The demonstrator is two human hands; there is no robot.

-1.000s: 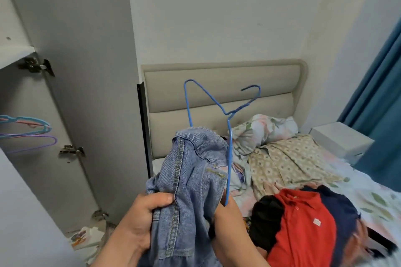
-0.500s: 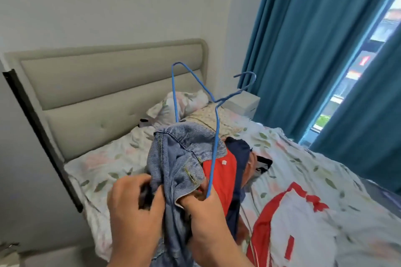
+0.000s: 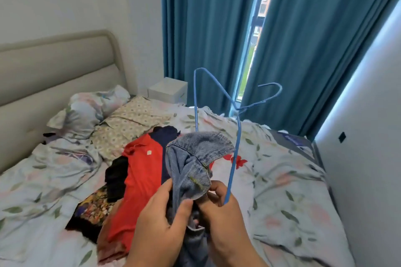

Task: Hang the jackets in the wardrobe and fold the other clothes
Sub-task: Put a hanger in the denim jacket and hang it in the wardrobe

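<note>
A faded blue denim jacket hangs bunched between my two hands, low in the middle of the head view. My left hand grips its fabric from the left. My right hand pinches the denim and also holds the lower end of a blue wire hanger, which sticks up with one shoulder inside the jacket and its hook pointing right. Behind the jacket, a red and navy polo shirt lies on the bed with dark clothes and a flowered garment.
The bed has a flowered cover, a crumpled pillow and a beige headboard. A white bedside box stands by teal curtains. A pale wall or panel closes the right side.
The view has swung right, from the open wardrobe and headboard to the bed and curtains. Both hands kept hold of the denim jacket and hanger throughout.
</note>
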